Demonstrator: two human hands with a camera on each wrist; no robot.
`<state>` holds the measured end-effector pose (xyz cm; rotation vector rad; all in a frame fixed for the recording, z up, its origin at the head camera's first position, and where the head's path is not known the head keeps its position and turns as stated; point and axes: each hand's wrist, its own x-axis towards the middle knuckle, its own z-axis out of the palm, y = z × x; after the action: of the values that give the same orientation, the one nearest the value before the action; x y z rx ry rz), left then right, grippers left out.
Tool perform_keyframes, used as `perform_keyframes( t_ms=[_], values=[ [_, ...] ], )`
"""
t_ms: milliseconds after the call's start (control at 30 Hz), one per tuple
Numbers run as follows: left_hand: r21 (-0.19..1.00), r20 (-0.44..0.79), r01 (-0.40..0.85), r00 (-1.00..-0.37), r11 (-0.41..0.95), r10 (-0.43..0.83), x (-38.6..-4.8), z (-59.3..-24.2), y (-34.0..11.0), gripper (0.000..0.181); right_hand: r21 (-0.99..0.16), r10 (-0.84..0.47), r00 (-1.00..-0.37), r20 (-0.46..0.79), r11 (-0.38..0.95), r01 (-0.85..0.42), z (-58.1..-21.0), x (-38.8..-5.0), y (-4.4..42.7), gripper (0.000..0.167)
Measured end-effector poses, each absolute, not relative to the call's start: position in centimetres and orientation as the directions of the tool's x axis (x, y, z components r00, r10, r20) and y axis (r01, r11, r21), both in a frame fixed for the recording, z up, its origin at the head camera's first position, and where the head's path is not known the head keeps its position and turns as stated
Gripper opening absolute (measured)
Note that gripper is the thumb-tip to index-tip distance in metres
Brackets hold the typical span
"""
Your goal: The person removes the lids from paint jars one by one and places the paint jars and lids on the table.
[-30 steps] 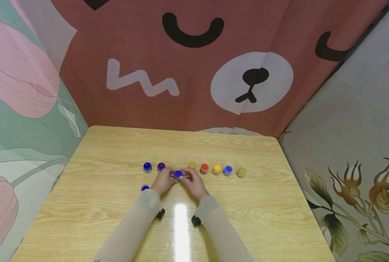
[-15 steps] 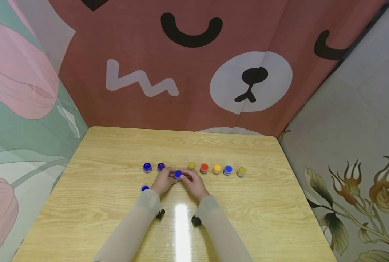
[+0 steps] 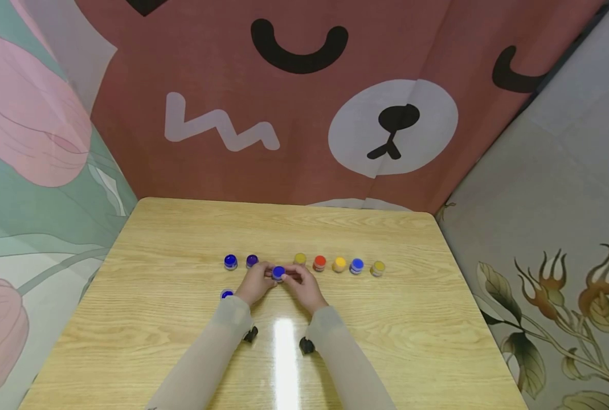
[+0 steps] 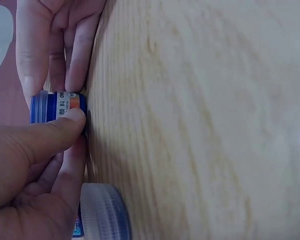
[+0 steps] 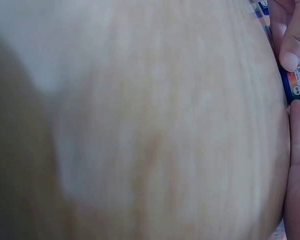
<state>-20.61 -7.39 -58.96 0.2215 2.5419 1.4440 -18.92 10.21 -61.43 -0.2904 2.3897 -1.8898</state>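
A small blue paint jar [image 3: 278,273] stands between both hands near the middle of the table. My left hand [image 3: 254,284] pinches it, the thumb lying over the label on the jar's body [image 4: 70,106] in the left wrist view. From the other side my right hand [image 3: 307,289] holds it too, fingertips at the lid and side. The lid [image 4: 39,107] is on the jar. In the right wrist view the jar [image 5: 297,82] shows only at the right edge, its base at the wood.
A blue jar [image 3: 231,262] and a purple-blue jar [image 3: 252,260] stand left of the hands, another blue jar [image 3: 227,294] by the left wrist. Rightward runs a row: yellowish [image 3: 300,258], red [image 3: 320,263], orange-yellow [image 3: 339,265], blue [image 3: 356,266] and yellowish [image 3: 378,268] jars. Wooden table [image 3: 427,330].
The hands and the jar between them have barely moved. The head view has shifted very slightly.
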Motion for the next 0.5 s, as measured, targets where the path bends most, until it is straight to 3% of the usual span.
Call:
perform_keyframes(
  t_ms=[133, 367, 500],
  values=[
    [0.859, -0.11, 0.027, -0.966, 0.512, 0.235, -20.6, -58.8, -7.4, 0.034, -0.954, -0.209, -0.971, 0.113, 0.25, -0.165, -61.7, -19.0, 10.3, 0.033],
    [0.857, -0.104, 0.038, -0.964, 0.514, 0.245, -20.5, -58.6, -7.5, 0.034, -0.975, -0.186, -0.983, 0.003, 0.219, -0.044, -61.3, -19.0, 9.9, 0.035],
    [0.855, -0.102, 0.039, -0.965, 0.517, 0.242, -20.5, -58.8, -7.5, 0.033, -0.976, -0.196, -0.98, 0.036, 0.203, -0.076, -60.1, -18.5, 9.8, 0.03]
  ],
)
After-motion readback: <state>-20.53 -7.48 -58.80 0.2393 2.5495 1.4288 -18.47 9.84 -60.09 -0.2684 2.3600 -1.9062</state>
